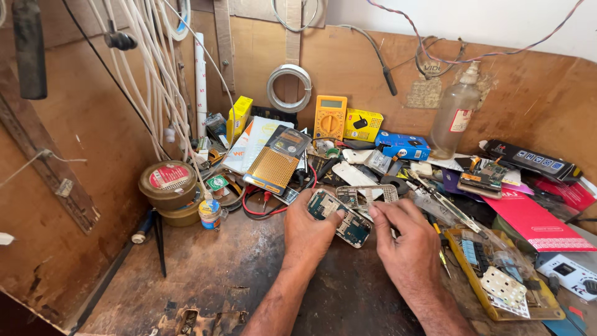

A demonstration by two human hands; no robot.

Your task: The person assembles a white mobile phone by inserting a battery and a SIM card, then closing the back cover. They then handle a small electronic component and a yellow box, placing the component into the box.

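An opened mobile phone body with a bare blue-green circuit board [341,218] lies on the worn wooden bench. My left hand [309,231] grips its left side, thumb resting on the board. My right hand [402,239] pinches at the phone's right end, fingers closed on its edge; whether it holds a small part there I cannot tell. A grey phone frame [373,194] lies just behind the phone.
Clutter crowds the back: a yellow multimeter [330,117], a plastic bottle [454,115], small boxes [403,145], round tins [168,183], a small yellow-capped bottle [210,211]. A yellow tray of parts [497,280], tweezers [444,202] and a pink booklet [535,221] sit right. White cables [155,81] hang left.
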